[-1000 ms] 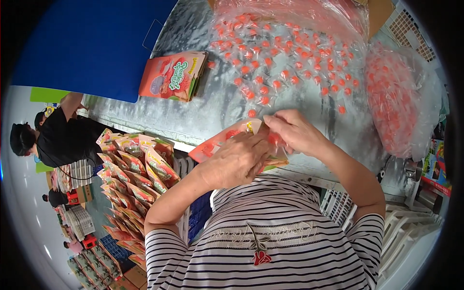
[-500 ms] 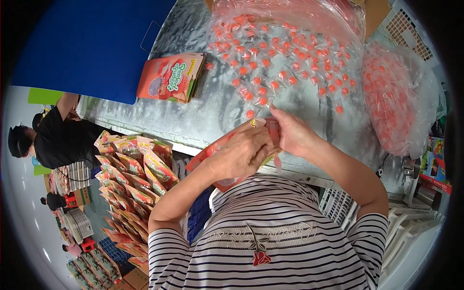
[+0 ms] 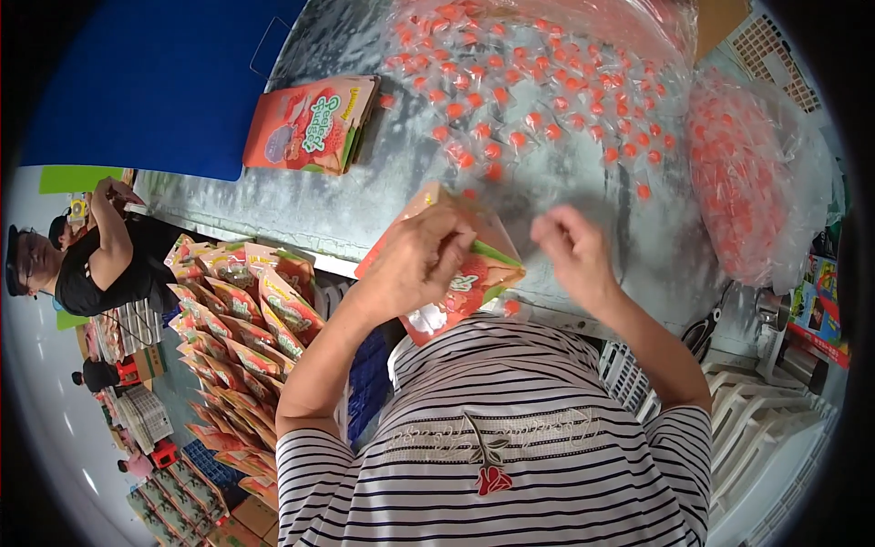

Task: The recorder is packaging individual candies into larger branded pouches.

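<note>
My left hand (image 3: 421, 260) grips a red candy pouch (image 3: 463, 294) by its upper part, fingers bent over it. The pouch tilts over the table's near edge, in front of my striped shirt. Just right of it, apart from the pouch, is my right hand (image 3: 576, 255); its fingers look curled but are smeared by motion, so whether anything is in them cannot be told. One wrapped candy (image 3: 512, 310) lies by the pouch's lower right side. Beyond my hands, many clear-wrapped red-orange candies (image 3: 533, 118) are spread over the grey tabletop (image 3: 365, 205).
A stack of flat pouches (image 3: 310, 128) lies left, beside a blue panel (image 3: 155, 82). A big clear bag of candies (image 3: 740, 173) stands right. Filled pouches (image 3: 239, 337) are crowded together at lower left. A co-worker in black (image 3: 118, 260) sits farther left. Scissors (image 3: 702, 333) rest at the right edge.
My right hand has let go of the pouch and moved right, away from it. My left hand keeps its hold, and the pouch is turned so more of its front shows.
</note>
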`<state>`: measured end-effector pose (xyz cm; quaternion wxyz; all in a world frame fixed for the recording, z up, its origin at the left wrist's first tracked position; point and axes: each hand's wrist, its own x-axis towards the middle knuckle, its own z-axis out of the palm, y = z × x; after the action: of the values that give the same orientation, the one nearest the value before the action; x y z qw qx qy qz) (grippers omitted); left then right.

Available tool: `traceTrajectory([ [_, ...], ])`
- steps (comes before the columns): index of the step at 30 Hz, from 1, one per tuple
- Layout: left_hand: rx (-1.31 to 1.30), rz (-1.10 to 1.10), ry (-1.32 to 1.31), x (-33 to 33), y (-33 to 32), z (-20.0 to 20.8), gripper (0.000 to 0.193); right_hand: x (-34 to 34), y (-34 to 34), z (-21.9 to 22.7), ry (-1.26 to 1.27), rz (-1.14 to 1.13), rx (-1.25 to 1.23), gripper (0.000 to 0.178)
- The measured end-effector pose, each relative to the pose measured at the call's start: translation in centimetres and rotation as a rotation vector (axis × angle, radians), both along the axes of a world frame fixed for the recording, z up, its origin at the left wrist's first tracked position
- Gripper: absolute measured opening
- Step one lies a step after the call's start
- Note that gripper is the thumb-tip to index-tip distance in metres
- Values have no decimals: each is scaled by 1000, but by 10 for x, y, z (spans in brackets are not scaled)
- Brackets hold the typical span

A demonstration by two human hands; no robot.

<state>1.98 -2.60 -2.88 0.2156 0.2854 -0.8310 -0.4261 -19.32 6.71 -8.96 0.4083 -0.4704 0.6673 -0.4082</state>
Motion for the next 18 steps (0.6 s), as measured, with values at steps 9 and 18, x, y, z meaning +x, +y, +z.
traceTrajectory([
  [9, -59, 4, -24, 19, 17, 11, 7, 14, 33, -34, 342, 398, -43, 14],
  [18, -195, -95, -35, 10, 31, 8, 13, 40, 1, 40, 436, 383, -460, 21],
])
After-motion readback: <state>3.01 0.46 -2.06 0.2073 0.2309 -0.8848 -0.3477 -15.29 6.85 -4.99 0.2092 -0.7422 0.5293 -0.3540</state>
